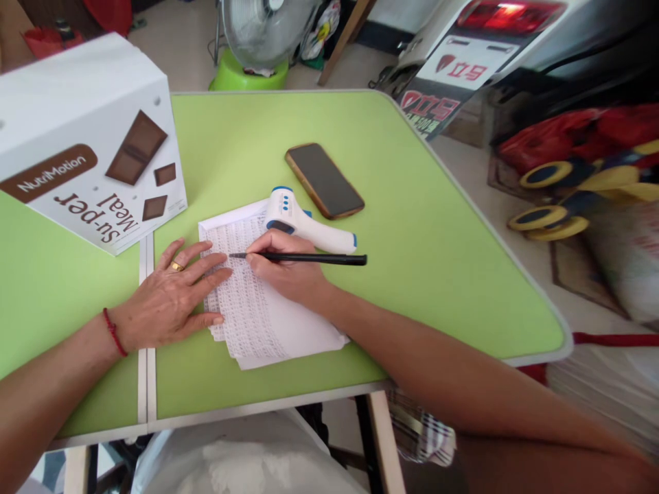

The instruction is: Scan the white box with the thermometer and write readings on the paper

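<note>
My right hand (288,267) is closed around a black pen (329,259), its tip at the paper. Beneath it lies a stack of paper sheets (252,315), the top one covered in rows of small handwriting too fine to read. Spread flat, my left hand (178,295) rests its fingers on the sheets' left edge; it wears a gold ring and a red cord bracelet. A white and blue infrared thermometer (309,223) lies across the sheets' far right part, just beyond my right hand. Behind that is a smartphone (325,180) in a brown case, screen dark.
A white NutriMotion box (93,144) stands on the green folding table (412,226) at the left, by the table's seam. Past the far edge, a fan (268,31) sits on a green stool (250,72). A vehicle's rear (463,65) is at the far right.
</note>
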Available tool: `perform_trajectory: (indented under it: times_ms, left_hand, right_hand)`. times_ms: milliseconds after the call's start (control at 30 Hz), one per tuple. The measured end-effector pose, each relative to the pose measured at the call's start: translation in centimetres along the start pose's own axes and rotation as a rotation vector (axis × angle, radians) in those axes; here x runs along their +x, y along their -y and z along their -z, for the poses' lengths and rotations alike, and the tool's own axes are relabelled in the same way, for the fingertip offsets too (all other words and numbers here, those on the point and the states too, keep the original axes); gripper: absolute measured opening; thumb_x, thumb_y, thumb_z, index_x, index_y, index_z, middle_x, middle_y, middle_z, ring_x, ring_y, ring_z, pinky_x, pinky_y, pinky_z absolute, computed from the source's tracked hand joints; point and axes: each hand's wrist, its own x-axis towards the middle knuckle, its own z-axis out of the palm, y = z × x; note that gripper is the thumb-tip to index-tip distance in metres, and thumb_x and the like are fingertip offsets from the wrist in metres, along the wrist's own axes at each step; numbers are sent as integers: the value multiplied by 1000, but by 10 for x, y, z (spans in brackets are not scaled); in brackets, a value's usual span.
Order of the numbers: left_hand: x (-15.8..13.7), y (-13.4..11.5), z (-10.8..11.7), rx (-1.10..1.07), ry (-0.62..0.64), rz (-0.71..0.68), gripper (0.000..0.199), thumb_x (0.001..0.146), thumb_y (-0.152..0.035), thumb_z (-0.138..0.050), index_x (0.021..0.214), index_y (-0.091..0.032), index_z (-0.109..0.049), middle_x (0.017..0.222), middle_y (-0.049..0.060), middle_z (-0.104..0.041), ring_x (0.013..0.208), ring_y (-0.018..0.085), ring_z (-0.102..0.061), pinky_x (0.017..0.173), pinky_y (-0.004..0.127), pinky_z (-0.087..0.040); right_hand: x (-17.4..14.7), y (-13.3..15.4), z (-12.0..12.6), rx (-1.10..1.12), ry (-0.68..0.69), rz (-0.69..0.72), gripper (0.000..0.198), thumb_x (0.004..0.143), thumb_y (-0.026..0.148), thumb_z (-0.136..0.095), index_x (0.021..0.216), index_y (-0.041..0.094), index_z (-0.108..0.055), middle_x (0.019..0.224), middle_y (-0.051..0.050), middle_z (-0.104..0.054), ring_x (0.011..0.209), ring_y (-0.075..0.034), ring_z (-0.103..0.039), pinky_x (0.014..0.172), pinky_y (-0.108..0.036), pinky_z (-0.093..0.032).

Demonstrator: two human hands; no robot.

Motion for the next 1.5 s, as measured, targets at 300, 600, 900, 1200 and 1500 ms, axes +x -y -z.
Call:
perform_trajectory:
  times_ms: [300, 600, 900, 1200, 1500]
  left_hand:
    - [0, 0, -1, 1, -8, -1, 57, 99, -55, -35, 136, -13, -47, 143, 16, -47, 138, 38, -32, 111, 63, -23]
    - [-1, 1, -1, -35, -7, 14, 56, 98, -56, -36, 136, -15, -47, 143, 16, -47, 139, 37, -32, 112, 63, -22]
    - [0, 1, -1, -44, 2, 16, 56, 98, -55, -37, 137, -15, -46, 145, 16, -46, 139, 37, -31, 112, 63, -20]
    - [-1, 1, -1, -41, -7, 10, 56, 98, -56, -36, 136, -15, -47, 144, 16, -47, 139, 37, -32, 112, 63, -22]
    - [-1, 1, -1, -44, 2, 15, 58, 98, -57, -37, 136, -14, -47, 144, 16, -47, 139, 37, -32, 112, 63, -21]
  right_hand:
    - [-1, 0, 1, -35, 12, 15, 6, 73, 19, -57, 67, 20, -59, 60, 3, -59, 54, -10, -47, 51, -25, -39]
    - [-1, 2, 1, -32, 26, -9, 7, 71, 18, -57, 64, 20, -58, 58, 3, -60, 53, -10, -48, 50, -24, -40]
    - [0, 1, 1, -29, 2, -6, 6, 71, 17, -57, 65, 20, -58, 59, 4, -59, 53, -10, -48, 50, -24, -40]
    - [-1, 2, 1, -5, 8, -26, 5, 70, 17, -57, 65, 19, -58, 58, 4, -58, 53, -9, -46, 50, -24, -39]
    - [-1, 2, 0, -21, -11, -12, 7, 70, 17, -56, 64, 20, -55, 57, 4, -56, 51, -9, -45, 48, -24, -38]
